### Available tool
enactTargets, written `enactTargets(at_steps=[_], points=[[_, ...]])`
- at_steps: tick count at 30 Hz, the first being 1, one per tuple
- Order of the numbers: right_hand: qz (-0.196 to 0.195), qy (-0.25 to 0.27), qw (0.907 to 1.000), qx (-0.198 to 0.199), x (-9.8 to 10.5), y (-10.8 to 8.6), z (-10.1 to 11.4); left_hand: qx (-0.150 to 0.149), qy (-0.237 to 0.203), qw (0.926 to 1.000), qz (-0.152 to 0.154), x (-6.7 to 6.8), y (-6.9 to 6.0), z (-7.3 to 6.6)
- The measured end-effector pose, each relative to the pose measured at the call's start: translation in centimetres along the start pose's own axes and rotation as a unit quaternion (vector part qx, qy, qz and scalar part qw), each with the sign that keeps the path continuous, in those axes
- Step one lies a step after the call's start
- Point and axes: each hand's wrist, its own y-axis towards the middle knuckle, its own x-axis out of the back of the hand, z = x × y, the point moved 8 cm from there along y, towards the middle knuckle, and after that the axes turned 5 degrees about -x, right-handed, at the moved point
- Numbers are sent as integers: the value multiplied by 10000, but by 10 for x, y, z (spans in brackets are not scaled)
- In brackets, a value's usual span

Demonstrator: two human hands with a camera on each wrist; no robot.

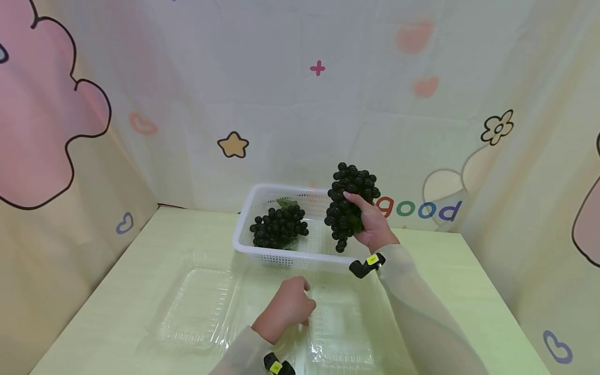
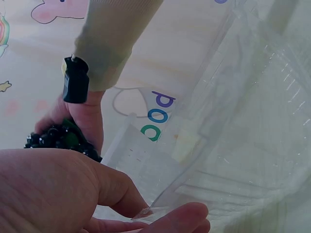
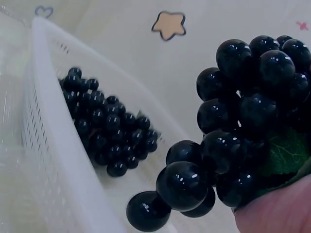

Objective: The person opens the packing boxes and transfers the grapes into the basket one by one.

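Observation:
My right hand (image 1: pixel 375 226) grips a bunch of black grapes (image 1: pixel 349 185) with green leaves, holding it up over the right end of a white perforated basket (image 1: pixel 290 255). A second grape bunch (image 1: pixel 277 229) lies in the basket's left part; the right wrist view shows it too, behind the held grapes (image 3: pixel 238 111). Lower down, my left hand (image 1: pixel 290 304) is at a clear plastic box (image 1: pixel 342 333) on the table. In the left wrist view the thumb and fingers (image 2: pixel 121 194) pinch the edge of the clear plastic (image 2: pixel 218 179).
More clear plastic with a rectangular ribbed recess (image 1: pixel 197 307) lies left of my left hand; whether it joins the box is unclear. The pale green table (image 1: pixel 450 281) meets a printed cloth backdrop (image 1: pixel 276 99) behind the basket and at both sides.

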Motion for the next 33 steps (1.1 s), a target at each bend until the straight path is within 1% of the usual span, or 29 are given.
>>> enactTargets(at_steps=[2,6,10,13,18,21,23,26,28,30,31,32,33], points=[[-179,-78,9998,-105,4,6,-5,3,-5,10000,-4,0,0,0],[-437,-213,9979,-436,10,16,-16,18,-8,10000,-6,0,-1,-1],[-743,-324,9935,-802,16,21,-27,43,-43,10000,-26,-1,-1,-2],[-992,-442,9885,-1057,21,23,-33,63,-48,10000,-29,-1,-1,-2],[-1133,-709,9804,-1451,20,30,-43,121,34,9999,-9,0,-1,-2],[-1116,-751,9774,-1629,16,35,-48,107,86,9999,-4,1,-1,-4],[-1080,-777,9762,-1714,16,37,-51,79,93,9999,-6,0,0,-4],[-1118,-1006,9730,-1750,19,40,-54,70,118,9999,12,-1,0,-5],[-1155,-1280,9699,-1721,21,41,-55,74,141,9999,10,-2,1,-5],[-1101,-1743,9649,-1628,22,43,-55,93,149,9998,29,-2,1,-5],[-1071,-1877,9633,-1592,22,44,-55,94,154,9998,33,-2,1,-5],[-1001,-2035,9616,-1548,22,44,-55,95,159,9998,35,-2,1,-5],[-876,-2353,9568,-1463,21,45,-54,99,156,9998,42,-2,1,-4]])
